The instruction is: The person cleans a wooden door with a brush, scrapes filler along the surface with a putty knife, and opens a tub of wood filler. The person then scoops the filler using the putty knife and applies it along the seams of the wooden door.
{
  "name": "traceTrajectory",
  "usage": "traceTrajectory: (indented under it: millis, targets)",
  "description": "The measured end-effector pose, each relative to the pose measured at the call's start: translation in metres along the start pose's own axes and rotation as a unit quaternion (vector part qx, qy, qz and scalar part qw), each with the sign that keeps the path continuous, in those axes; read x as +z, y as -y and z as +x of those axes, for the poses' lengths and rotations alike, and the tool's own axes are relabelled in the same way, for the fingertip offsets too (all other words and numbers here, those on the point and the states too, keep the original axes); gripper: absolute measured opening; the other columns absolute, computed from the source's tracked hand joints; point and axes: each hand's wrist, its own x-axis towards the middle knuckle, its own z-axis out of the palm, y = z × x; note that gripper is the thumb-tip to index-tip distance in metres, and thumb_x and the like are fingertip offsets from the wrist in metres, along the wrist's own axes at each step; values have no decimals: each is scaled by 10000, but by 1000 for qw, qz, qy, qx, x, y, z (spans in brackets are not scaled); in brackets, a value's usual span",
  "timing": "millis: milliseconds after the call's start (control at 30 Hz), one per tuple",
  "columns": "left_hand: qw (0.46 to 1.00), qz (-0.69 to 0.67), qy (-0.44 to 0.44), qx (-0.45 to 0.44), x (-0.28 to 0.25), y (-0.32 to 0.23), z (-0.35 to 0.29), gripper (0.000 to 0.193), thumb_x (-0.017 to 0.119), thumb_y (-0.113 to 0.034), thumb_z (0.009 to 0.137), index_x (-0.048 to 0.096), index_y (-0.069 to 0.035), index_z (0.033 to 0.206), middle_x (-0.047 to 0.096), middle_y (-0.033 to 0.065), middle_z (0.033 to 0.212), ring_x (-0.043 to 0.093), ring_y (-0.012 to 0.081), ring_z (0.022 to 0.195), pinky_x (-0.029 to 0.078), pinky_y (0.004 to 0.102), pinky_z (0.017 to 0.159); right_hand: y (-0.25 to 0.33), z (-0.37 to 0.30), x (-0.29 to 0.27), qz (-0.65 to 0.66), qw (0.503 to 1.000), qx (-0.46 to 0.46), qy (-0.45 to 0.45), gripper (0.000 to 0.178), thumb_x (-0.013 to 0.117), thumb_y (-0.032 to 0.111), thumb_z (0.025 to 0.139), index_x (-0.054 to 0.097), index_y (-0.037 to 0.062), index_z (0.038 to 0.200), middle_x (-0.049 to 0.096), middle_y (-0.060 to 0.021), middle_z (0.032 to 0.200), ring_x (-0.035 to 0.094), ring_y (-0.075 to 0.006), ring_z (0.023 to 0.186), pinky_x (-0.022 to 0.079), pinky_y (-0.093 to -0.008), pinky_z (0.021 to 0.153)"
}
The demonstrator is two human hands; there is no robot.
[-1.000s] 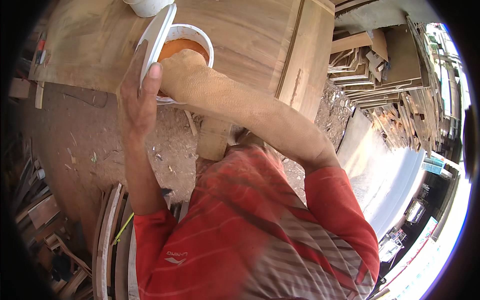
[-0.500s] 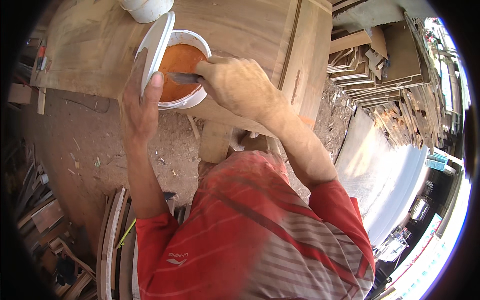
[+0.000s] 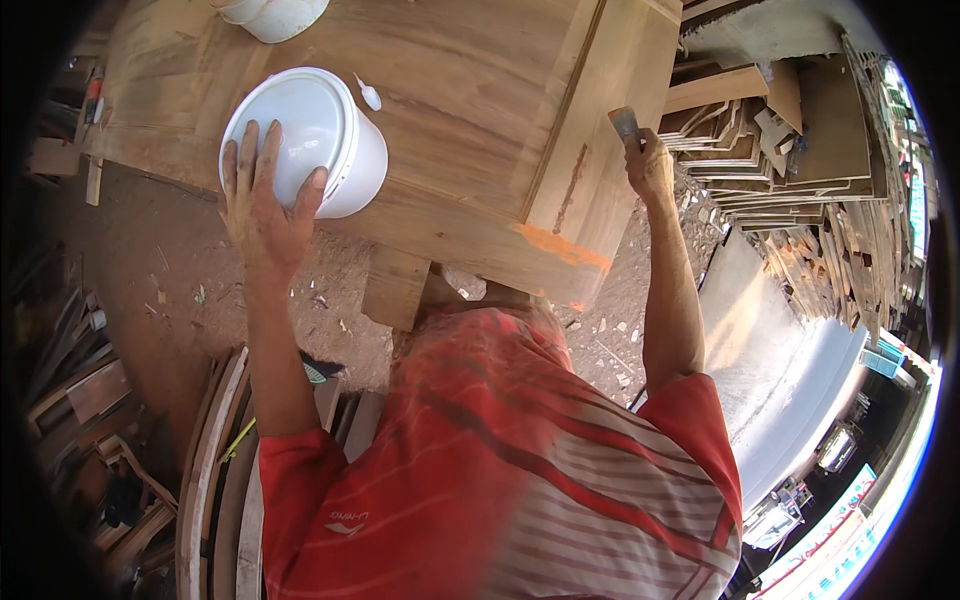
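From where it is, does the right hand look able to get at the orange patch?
Probably yes: the right hand holds the scraper, and nothing visible stands between it and the orange patch.

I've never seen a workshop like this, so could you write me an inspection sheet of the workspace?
Surface: wooden panel, with an orange smear at its near right corner.
Job's things: white bucket under its white lid; scraper with orange at its tip.
Clutter: small white spoon-like piece beside the bucket; white container at the far edge.
Hands: left hand spread on the lid; right hand gripping the scraper, blade up.
Cables: none clearly made out; some areas are too dark.
Surroundings: stacked boards at right, wood offcuts at lower left.
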Motion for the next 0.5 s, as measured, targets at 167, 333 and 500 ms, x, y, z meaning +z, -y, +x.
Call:
traceTrajectory:
  millis: [167,333,500]
  targets:
    - [999,-20,-43,12,7,3,3,658,715,-489,949,593,-132,1488,521,156,1572,433,466,1459,395,609,1149,-3,14,10,25,999,-17,37,436,623,349,966,681,69,1294,735,-283,1115,705,-456,1082,551,-505,913]
    - [997,-25,-60,34,11,6,5,620,707,-463,961,623,-93,1451,558,196,1528,471,484,1425,411,585,1151,-5,18,13,25,999,-22,19,435,620,367,969,690,92,1299,743,-270,1092,706,-447,1085,554,-499,909]
    - [998,-24,-57,27,10,6,5,616,705,-448,963,620,-86,1453,556,211,1526,470,488,1424,415,586,1152,-7,22,10,33,998,-37,39,423,633,373,964,712,84,1263,743,-269,1078,707,-440,1085,553,-503,908]
